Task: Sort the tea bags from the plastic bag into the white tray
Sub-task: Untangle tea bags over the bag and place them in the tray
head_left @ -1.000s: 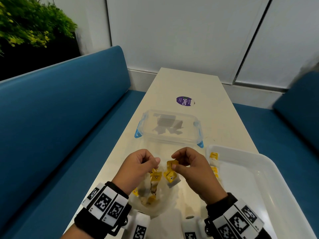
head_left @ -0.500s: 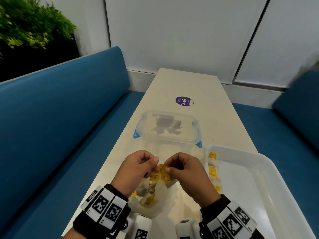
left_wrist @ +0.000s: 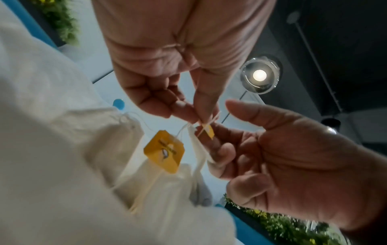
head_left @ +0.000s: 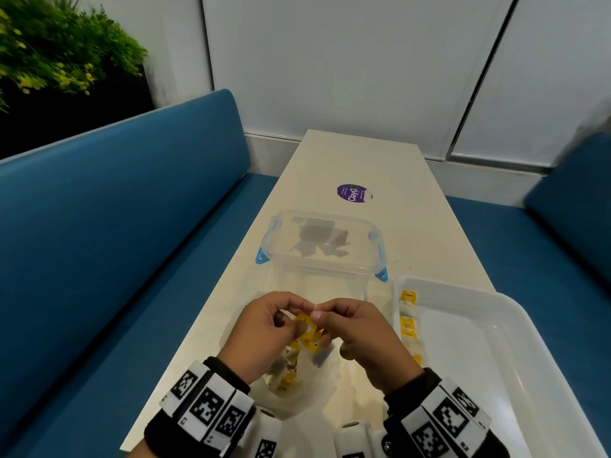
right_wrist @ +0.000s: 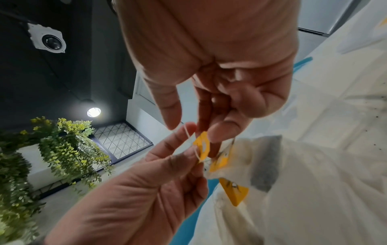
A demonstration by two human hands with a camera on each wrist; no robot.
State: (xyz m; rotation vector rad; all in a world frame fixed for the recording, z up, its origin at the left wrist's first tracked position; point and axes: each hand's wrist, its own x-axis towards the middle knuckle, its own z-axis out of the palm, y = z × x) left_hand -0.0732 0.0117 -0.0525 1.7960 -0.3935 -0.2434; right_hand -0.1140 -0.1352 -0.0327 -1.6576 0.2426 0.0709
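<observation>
Both hands meet over the clear plastic bag [head_left: 291, 368], which lies on the table with several tea bags in it. My left hand [head_left: 291, 317] pinches a thin white tea bag string [right_wrist: 189, 134] between thumb and fingers. My right hand [head_left: 322, 317] pinches a small yellow tag [right_wrist: 202, 145] on that tangle. A second yellow tag [left_wrist: 164, 151] and a white tea bag [left_wrist: 198, 149] hang below the fingers. The white tray [head_left: 515, 302] lies at the right, with several tea bags [head_left: 408, 325] along its left wall.
A clear lidded container [head_left: 320, 239] with blue clips stands just beyond the hands, dark pieces inside. A purple sticker [head_left: 353, 194] is farther up the narrow table. Blue benches [head_left: 115, 242] flank the table on both sides.
The two hands have closed in on each other, and the yellow tags that the right hand held apart now sit between both sets of fingertips. The left hand has taken the string.
</observation>
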